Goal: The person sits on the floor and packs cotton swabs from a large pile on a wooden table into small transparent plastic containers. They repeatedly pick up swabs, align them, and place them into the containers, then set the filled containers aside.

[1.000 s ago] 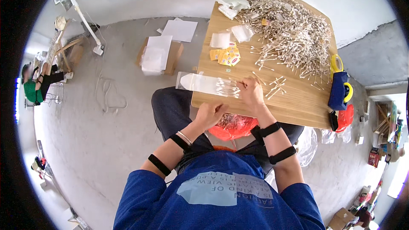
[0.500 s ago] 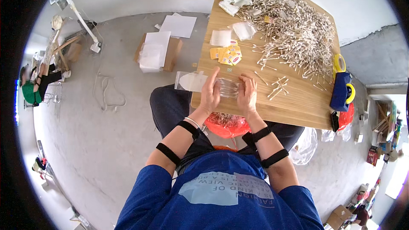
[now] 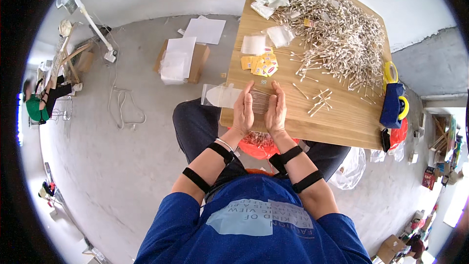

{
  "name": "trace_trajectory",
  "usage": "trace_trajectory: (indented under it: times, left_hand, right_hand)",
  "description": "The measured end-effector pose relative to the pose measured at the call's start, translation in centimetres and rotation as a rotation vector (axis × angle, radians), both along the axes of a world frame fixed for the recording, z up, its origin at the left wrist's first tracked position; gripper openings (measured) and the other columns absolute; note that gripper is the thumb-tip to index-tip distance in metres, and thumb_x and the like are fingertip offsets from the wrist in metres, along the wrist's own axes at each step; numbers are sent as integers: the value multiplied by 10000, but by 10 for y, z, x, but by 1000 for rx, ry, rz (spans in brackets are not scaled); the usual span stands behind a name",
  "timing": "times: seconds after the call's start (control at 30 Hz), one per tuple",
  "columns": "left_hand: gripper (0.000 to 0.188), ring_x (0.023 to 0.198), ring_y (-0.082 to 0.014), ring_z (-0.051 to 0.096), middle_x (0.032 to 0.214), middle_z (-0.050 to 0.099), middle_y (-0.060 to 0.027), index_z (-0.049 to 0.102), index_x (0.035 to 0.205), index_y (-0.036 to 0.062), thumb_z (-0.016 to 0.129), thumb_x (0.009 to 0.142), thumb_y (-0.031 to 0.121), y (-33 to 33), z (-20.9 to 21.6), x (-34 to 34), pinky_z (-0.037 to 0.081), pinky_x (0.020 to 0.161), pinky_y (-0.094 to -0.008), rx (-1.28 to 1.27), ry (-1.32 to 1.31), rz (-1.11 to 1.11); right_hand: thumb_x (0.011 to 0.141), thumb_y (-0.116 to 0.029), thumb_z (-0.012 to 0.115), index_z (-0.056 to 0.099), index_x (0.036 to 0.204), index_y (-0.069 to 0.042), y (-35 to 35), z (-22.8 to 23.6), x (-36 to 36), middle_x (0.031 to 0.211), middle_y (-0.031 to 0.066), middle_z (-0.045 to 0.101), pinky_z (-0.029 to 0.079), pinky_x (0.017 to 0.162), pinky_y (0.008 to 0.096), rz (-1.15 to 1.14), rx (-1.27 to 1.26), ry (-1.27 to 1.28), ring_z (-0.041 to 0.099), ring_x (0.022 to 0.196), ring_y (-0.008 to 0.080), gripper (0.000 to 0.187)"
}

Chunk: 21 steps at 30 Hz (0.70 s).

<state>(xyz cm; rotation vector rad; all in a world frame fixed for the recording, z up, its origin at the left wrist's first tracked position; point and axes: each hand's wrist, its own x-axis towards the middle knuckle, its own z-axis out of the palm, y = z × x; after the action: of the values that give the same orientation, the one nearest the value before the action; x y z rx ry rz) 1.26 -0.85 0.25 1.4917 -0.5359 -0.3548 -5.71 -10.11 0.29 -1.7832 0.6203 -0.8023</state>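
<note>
A row of cotton swabs [image 3: 262,101] lies side by side over the near left part of the table, their sticks running left to right. My left hand [image 3: 243,109] presses its palm side against one end of the row, fingers stretched forward and thumb up. Against the opposite end is my right hand [image 3: 276,110], also with straight fingers, so the row is held between the two. Left of my left hand is a clear plastic bag [image 3: 221,96] with a white inner shape, reaching over the table's edge. Small yellow cards [image 3: 264,64] lie beyond my fingertips.
A big heap of loose cotton swabs [image 3: 342,34] covers the far right of the wooden table [image 3: 337,127]. A blue tape dispenser [image 3: 392,105] stands at its right edge. Clear packets [image 3: 254,45] lie at the far left. Below the near edge hangs a red bag [image 3: 259,149] of swabs.
My right hand has moved left, closing the gap around the swabs. My left hand has shifted slightly right and nearer. Both hands are now closer together.
</note>
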Motion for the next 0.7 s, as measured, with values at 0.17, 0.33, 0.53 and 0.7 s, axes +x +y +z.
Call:
trace_trajectory:
  times: [0.17,0.33,0.53,0.7]
  left_hand:
    - [568,1301,-265,461,1374,513,-198,443,1371,-70,315,1052,381,0,-4,5,333,1089,-341,-30,1,16]
    - [608,1316,-260,440,1391,496,-189,433,1381,-66,308,1044,426,1,2,4,314,1103,-346,-12,4,-17]
    - [673,1337,-250,406,1427,460,-175,413,1398,-56,305,1030,497,2,0,0,289,1118,-347,27,3,-52]
    - [673,1331,-254,413,1426,456,-185,417,1397,-54,316,1027,499,2,-2,1,295,1115,-346,15,-30,-65]
  right_hand:
    - [988,-90,432,519,1261,3,-6,-5,0,1247,223,557,369,1061,412,154,-217,172,497,1212,364,301]
    - [968,-49,428,517,1224,7,-6,-2,0,1186,207,568,387,1012,452,196,-81,123,530,1127,392,277]
    - [1053,-372,325,459,1342,42,-4,2,-5,1386,182,496,278,1126,385,72,265,-88,412,1340,297,522]
    - [1045,-403,336,458,1350,46,6,3,1,1415,204,469,230,1148,404,98,262,-127,305,1412,325,557]
